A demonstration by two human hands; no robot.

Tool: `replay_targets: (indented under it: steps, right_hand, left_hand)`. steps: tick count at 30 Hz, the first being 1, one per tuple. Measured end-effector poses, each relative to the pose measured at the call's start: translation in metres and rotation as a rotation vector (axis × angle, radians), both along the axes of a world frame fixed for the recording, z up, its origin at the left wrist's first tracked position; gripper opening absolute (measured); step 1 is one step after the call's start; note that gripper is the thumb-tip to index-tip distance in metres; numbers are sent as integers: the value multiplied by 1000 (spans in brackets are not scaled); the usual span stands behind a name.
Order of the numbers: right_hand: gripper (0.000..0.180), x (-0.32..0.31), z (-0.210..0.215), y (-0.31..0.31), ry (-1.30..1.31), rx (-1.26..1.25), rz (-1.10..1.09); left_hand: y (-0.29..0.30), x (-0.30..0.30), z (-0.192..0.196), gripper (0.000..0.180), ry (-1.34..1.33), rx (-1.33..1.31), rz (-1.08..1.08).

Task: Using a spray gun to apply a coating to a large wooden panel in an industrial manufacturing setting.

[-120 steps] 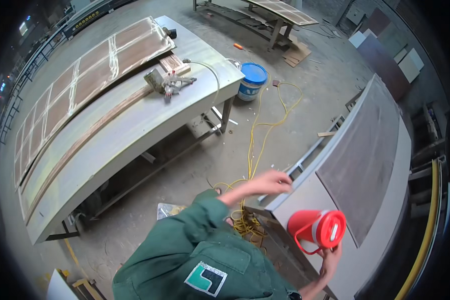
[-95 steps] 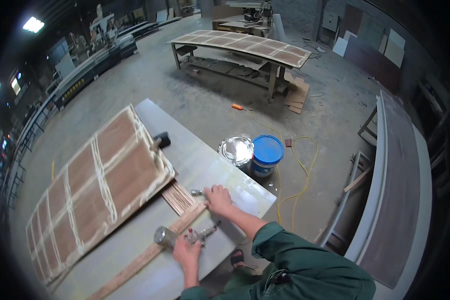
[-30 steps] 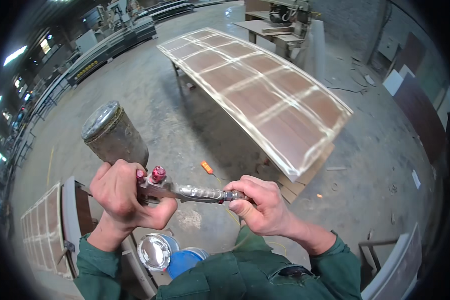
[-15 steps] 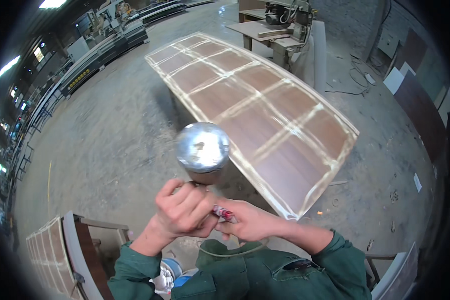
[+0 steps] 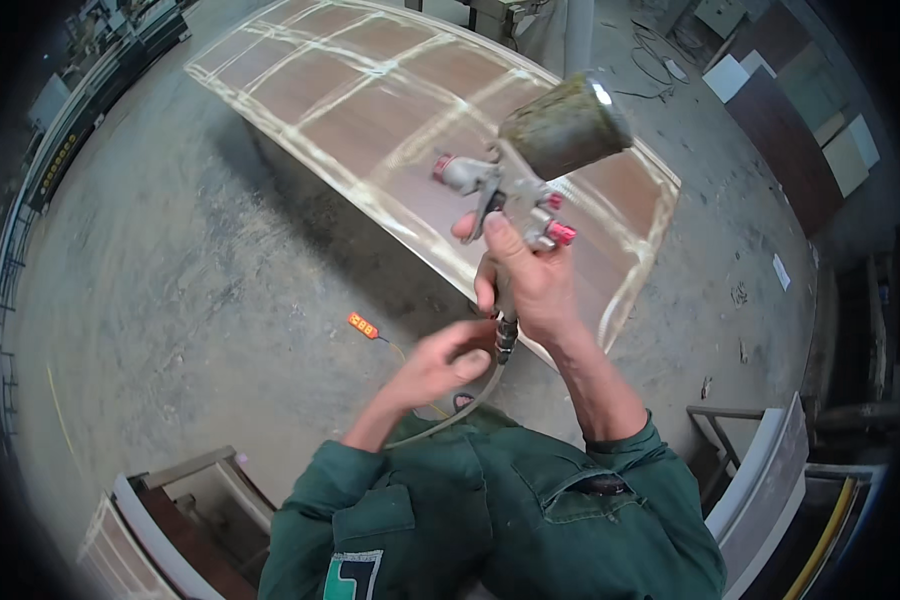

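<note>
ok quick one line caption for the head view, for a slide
Right hand grips a spray gun over a brown wood panel; left hand holds its hose.
</note>
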State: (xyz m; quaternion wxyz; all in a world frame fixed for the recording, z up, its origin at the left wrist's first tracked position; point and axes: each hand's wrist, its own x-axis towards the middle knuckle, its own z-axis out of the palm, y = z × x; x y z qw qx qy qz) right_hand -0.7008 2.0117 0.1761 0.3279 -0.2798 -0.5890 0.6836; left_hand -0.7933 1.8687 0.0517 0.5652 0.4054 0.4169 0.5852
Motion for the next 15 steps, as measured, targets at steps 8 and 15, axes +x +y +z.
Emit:
replay_targets:
  steps: [8, 15]
  right_hand:
    - [20, -49, -17, -20, -21, 54, -147]
    - [25, -72, -70, 16, -190, 283, -11]
  left_hand:
    - [29, -43, 0, 20, 108, 46, 28]
    - [52, -10, -30, 20, 587, 8, 693]
